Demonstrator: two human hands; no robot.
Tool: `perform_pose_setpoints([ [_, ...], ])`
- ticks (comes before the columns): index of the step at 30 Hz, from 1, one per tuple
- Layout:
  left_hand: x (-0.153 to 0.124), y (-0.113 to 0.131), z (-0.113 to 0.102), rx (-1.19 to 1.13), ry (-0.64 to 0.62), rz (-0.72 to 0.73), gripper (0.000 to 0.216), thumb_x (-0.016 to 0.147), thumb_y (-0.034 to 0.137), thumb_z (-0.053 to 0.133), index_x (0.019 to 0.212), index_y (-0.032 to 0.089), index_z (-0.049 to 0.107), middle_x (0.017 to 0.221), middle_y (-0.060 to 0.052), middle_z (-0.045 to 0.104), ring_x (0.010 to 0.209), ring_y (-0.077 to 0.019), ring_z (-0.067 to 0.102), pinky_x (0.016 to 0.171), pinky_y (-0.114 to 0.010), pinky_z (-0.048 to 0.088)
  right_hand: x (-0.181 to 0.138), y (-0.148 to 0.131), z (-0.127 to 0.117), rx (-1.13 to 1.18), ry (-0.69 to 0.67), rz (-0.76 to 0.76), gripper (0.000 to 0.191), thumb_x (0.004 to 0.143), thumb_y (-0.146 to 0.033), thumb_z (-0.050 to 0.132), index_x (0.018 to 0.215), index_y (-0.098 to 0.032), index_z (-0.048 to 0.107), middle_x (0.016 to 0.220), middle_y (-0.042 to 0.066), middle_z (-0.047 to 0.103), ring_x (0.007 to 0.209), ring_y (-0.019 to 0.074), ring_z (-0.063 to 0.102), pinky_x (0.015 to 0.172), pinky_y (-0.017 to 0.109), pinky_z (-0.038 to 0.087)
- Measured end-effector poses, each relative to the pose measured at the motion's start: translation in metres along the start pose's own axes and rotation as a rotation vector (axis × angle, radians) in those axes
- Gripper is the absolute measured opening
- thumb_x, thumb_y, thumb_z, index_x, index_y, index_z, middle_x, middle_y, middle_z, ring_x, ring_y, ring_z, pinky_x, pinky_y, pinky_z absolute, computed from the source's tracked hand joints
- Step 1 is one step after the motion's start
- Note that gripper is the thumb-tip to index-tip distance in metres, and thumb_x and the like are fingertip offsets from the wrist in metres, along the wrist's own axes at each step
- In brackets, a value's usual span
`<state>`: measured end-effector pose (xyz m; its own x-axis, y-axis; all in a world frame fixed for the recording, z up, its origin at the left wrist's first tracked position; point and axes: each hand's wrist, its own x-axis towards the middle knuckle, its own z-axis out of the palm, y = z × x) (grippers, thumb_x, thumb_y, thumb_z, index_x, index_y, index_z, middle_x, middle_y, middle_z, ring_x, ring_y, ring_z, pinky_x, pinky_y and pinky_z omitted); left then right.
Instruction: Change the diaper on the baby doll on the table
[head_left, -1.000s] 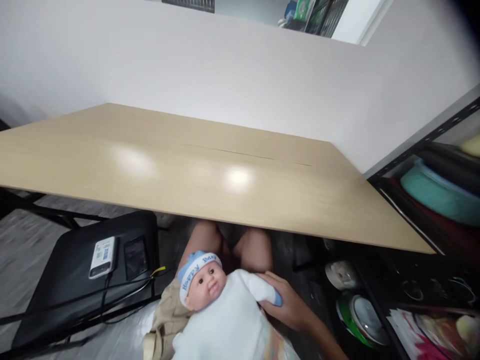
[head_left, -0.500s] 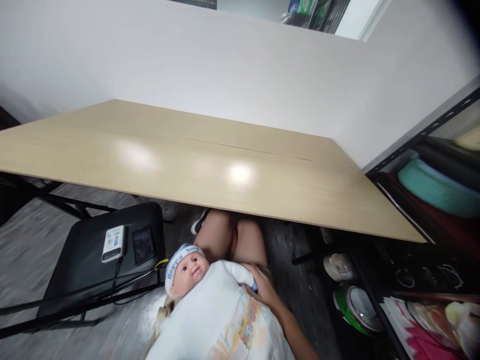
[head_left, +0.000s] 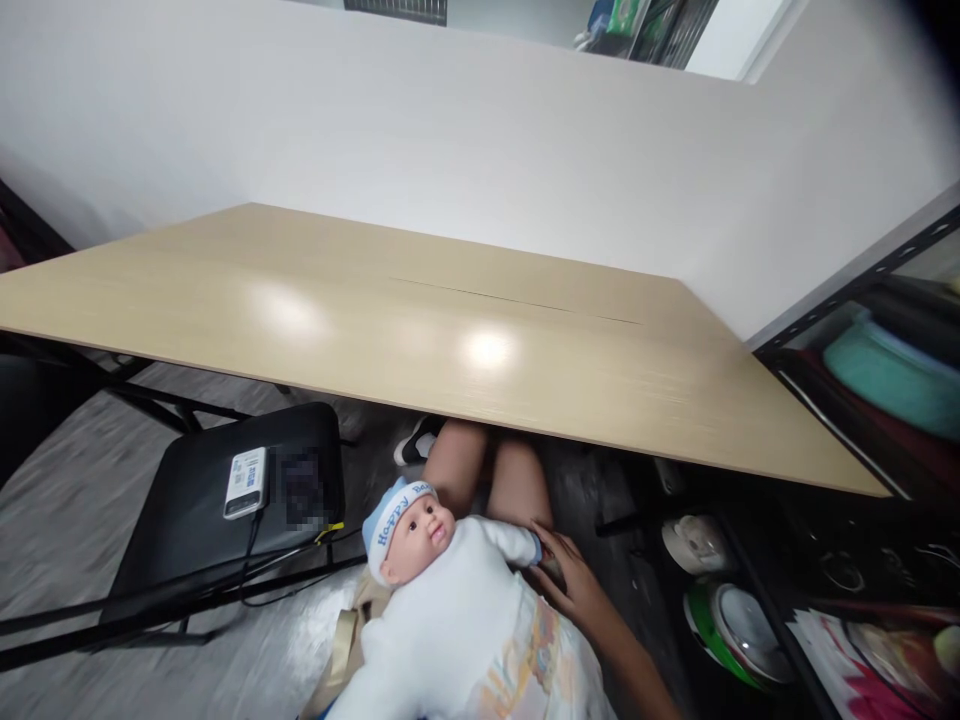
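A baby doll (head_left: 450, 620) lies on its back across my lap, face up, head toward the table. It wears a white top, a blue and white cap and a printed diaper. My right hand (head_left: 576, 588) rests at the doll's side with the fingers stretched out. Its fingertips touch the blue cuff of the doll's outstretched arm. My knees show just beyond the doll's head, under the table edge. My left hand is out of the picture.
A long light wooden table (head_left: 487, 350) spans the view in front of me. A black chair (head_left: 195, 530) at my left carries a white power bank (head_left: 246, 482), a phone and cables. A dark shelf at right holds a teal bowl (head_left: 900, 375) and dishes (head_left: 731, 625).
My right hand has let go of the doll's arm and now lies flat beside it. The doll has shifted a little on my lap as my head moved.
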<state>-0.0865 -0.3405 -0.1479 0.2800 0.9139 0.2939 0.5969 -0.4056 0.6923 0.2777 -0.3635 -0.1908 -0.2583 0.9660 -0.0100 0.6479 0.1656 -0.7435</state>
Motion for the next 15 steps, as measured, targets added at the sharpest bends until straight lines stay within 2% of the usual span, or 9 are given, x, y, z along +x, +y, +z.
perform_pose_setpoints([
  [3,-0.025,0.01,-0.025,-0.011,-0.037,0.013,0.031,0.101,0.053,0.059,0.101,0.026,0.075,0.087,-0.005,0.074,0.08,-0.021,0.07,0.079,-0.039,0.061,0.002,0.001,0.007,0.005,0.014,-0.034,0.056,0.101,-0.041,0.056,0.157,-0.032,0.05,0.148,0.011,0.063,0.139,0.0337,0.058,0.116,0.054,0.049],
  [5,-0.042,0.015,-0.044,-0.021,-0.052,0.028,0.031,0.102,0.05,0.06,0.113,0.023,0.071,0.11,-0.007,0.073,0.097,-0.0207,0.07,0.087,-0.038,0.06,0.005,-0.002,0.004,0.008,0.011,-0.035,0.054,0.102,-0.04,0.055,0.155,-0.031,0.052,0.148,0.011,0.063,0.14,0.0331,0.056,0.117,0.054,0.048],
  [6,-0.052,0.016,-0.054,-0.028,-0.057,0.037,0.031,0.102,0.05,0.06,0.115,0.023,0.07,0.114,-0.008,0.072,0.099,-0.021,0.069,0.087,-0.038,0.06,0.007,-0.005,0.001,0.006,0.012,-0.035,0.052,0.103,-0.04,0.055,0.154,-0.03,0.054,0.148,0.011,0.062,0.141,0.033,0.055,0.118,0.054,0.047],
  [7,-0.062,0.017,-0.064,-0.036,-0.061,0.047,0.032,0.102,0.051,0.059,0.114,0.023,0.07,0.111,-0.008,0.072,0.097,-0.0215,0.069,0.085,-0.038,0.06,0.009,-0.008,-0.004,0.003,0.019,-0.037,0.049,0.103,-0.04,0.055,0.152,-0.03,0.056,0.149,0.01,0.062,0.143,0.033,0.053,0.12,0.056,0.045],
  [9,-0.077,0.018,-0.082,-0.053,-0.063,0.064,0.039,0.104,0.056,0.049,0.099,0.023,0.07,0.093,-0.006,0.071,0.081,-0.0202,0.067,0.077,-0.037,0.058,0.014,-0.019,-0.018,0.0,0.059,-0.05,0.043,0.105,-0.04,0.053,0.147,-0.031,0.06,0.149,0.008,0.061,0.145,0.0327,0.05,0.122,0.058,0.041],
  [12,-0.076,0.024,-0.091,-0.106,-0.082,0.136,0.056,0.107,0.058,0.026,0.075,0.026,0.058,0.066,-0.005,0.062,0.061,-0.0223,0.058,0.061,-0.039,0.05,0.02,-0.05,-0.044,0.044,0.143,-0.073,0.035,0.108,-0.038,0.046,0.135,-0.032,0.068,0.142,0.008,0.066,0.14,0.0306,0.053,0.121,0.057,0.04],
  [14,-0.058,0.036,-0.082,-0.17,-0.208,0.308,0.055,0.105,0.06,0.023,0.075,0.027,0.055,0.065,-0.008,0.063,0.062,-0.025,0.059,0.061,-0.042,0.048,0.022,-0.085,-0.06,0.137,0.134,-0.087,0.034,0.11,-0.037,0.042,0.124,-0.028,0.072,0.129,0.009,0.071,0.127,0.0275,0.061,0.112,0.048,0.048],
  [15,-0.045,0.044,-0.073,-0.188,-0.345,0.427,0.053,0.105,0.059,0.028,0.076,0.028,0.058,0.067,-0.009,0.065,0.066,-0.0263,0.061,0.064,-0.044,0.051,0.022,-0.106,-0.067,0.192,0.095,-0.096,0.034,0.11,-0.037,0.041,0.12,-0.027,0.072,0.122,0.009,0.072,0.119,0.0259,0.065,0.105,0.044,0.052],
])
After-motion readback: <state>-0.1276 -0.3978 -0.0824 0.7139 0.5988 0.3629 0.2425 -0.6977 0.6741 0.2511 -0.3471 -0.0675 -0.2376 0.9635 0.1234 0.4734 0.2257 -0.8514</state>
